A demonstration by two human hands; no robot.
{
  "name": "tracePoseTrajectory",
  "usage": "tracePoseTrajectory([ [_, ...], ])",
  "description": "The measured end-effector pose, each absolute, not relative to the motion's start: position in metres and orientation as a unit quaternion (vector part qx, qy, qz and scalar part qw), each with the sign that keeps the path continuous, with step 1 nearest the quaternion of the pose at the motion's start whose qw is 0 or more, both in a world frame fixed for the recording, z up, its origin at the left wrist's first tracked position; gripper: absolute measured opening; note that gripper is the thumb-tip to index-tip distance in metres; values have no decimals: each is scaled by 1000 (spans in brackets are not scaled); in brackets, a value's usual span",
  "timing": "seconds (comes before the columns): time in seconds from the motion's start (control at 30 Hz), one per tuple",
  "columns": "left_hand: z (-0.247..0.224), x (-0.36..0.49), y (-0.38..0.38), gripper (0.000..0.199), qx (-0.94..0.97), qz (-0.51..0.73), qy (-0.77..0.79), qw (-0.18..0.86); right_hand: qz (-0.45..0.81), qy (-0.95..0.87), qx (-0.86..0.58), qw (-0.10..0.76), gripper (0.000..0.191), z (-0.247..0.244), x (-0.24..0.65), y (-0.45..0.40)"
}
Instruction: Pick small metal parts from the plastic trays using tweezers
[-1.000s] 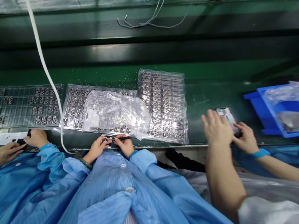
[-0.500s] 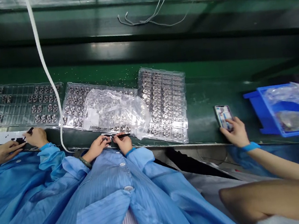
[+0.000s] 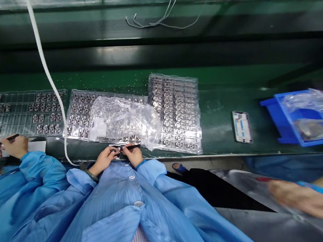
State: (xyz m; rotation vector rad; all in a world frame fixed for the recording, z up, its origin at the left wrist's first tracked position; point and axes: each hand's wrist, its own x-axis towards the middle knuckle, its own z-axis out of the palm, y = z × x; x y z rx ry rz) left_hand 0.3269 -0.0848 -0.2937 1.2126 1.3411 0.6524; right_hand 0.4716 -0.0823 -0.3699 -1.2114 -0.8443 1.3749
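Note:
Close to the table's front edge, my left hand (image 3: pixel 105 159) is closed with its fingertips on a small dark and silvery part (image 3: pixel 113 149), too small to name. My right hand (image 3: pixel 134 155) pinches a slim black pen-like tool (image 3: pixel 135 146), whose inner end points at that part. Just beyond both hands, a crumpled clear plastic bag (image 3: pixel 122 116) lies over a clear tray (image 3: pixel 78 108) of small metallic components. To its right sits another clear tray (image 3: pixel 177 113), filled with rows of similar components.
A white cable (image 3: pixel 42 53) hangs down left of my hands. At left, a co-worker's hands (image 3: pixel 16 147) work beside a partly filled tray (image 3: pixel 26 111). A phone (image 3: pixel 242 127) and a blue bin (image 3: pixel 286 120) with plastic bags stand right. Another person's blurred hand (image 3: pixel 305 199) is lower right.
The person on the right has taken their hand off the phone and drawn it back below the table edge. The left co-worker's hands have shifted left. My hands look almost unmoved.

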Motion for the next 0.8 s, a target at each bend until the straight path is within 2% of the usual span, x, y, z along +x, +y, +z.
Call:
tracePoseTrajectory([
  [0.4, -291, 328, -85, 44, 514, 272, 569, 581, 497, -461, -523, 517, 31, -367, 480, -93],
  [0.8, -290, 330, -85, 49, 508, 273, 573, 582, 497, -459, -523, 518, 32, -370, 479, -93],
])
